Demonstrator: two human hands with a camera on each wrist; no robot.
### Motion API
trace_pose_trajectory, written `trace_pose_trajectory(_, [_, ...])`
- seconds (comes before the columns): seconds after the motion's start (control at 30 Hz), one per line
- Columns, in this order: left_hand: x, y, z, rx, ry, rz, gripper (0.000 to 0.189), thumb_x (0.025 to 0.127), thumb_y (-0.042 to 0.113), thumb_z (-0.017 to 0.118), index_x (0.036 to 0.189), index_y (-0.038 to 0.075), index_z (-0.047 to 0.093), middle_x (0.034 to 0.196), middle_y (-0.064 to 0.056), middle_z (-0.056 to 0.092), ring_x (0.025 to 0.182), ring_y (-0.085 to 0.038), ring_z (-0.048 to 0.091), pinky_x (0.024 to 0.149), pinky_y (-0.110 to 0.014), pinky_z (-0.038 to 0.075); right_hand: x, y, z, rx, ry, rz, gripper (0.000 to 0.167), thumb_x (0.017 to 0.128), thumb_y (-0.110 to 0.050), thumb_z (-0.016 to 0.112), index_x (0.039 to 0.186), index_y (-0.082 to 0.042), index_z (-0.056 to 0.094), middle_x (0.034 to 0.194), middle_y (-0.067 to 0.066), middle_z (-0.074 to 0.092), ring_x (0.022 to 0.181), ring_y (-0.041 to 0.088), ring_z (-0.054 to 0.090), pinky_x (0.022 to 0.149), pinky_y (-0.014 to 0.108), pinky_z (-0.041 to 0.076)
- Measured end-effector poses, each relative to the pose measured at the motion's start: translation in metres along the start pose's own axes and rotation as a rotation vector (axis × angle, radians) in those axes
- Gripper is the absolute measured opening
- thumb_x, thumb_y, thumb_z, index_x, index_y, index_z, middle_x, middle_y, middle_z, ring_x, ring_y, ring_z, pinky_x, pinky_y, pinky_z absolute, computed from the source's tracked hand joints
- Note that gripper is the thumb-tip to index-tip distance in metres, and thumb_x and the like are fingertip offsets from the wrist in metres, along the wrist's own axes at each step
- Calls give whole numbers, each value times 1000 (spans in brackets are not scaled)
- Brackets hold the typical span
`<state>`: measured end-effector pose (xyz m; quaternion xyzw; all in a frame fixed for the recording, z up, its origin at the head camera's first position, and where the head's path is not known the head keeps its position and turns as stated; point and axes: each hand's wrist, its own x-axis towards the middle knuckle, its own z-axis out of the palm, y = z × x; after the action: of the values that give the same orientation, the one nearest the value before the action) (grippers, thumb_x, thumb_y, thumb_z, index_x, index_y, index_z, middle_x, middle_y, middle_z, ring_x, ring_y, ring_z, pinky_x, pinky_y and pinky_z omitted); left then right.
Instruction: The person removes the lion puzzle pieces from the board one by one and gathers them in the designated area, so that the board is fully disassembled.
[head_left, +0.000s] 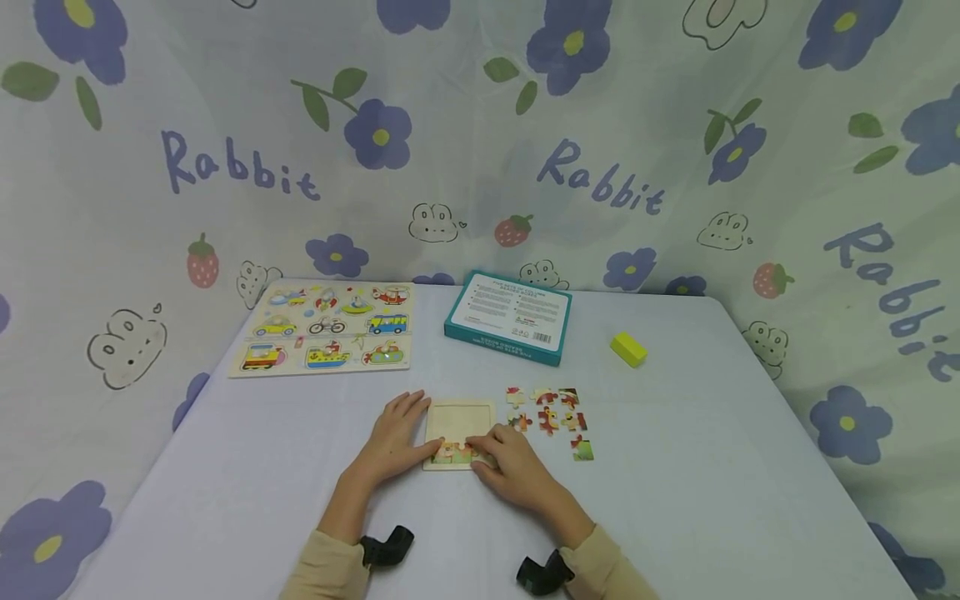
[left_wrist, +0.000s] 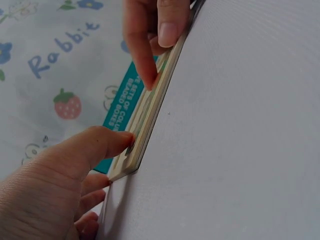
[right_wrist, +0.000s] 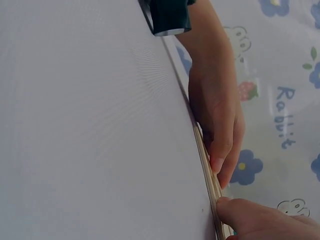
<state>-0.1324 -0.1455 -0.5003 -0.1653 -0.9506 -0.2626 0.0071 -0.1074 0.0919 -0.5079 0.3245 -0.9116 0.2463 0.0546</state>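
Note:
A square wooden puzzle tray lies flat in the middle of the table, with a few colourful puzzle pieces along its near side. My left hand rests at the tray's left edge, fingers extended, its thumb touching the leftmost piece. Over the right side, my right hand presses an index fingertip on the pieces, thumb at the near frame edge. The left wrist view shows this hand bent over the frame. Several loose puzzle pieces lie to the tray's right.
Behind the tray, a teal-edged box lies at the back centre. A vehicle picture board is at the back left. A yellow block sits back right. A printed rabbit-and-flower cloth hangs beyond the white table.

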Motion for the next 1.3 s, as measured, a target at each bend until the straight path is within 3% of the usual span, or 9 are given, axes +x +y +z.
trace_pose_trajectory(0.63, [-1,0,0,-7,17,18,68,81,41,65,133,3,45,140,-15,37,130,-36,26,102,-55,25,-1,-4,3,-2,40,24,31,86,-30,63,114,-19,62,85,-10,44,73,6,34,62,19,28])
trace_pose_trajectory(1.07, [-1,-1,1,5,26,33,67,81,41,65,132,3,46,140,-16,38,129,-37,28,101,-55,26,-2,-5,3,127,76,40,28,82,-25,69,108,-16,64,97,-5,46,86,8,39,70,22,38])
trace_pose_trajectory(1.3, [0,-2,2,13,37,41,67,81,41,66,132,3,46,139,-16,38,129,-37,28,101,-56,27,-1,-8,2,60,56,37,34,84,-27,66,116,-13,62,103,-1,47,93,10,41,79,28,40])
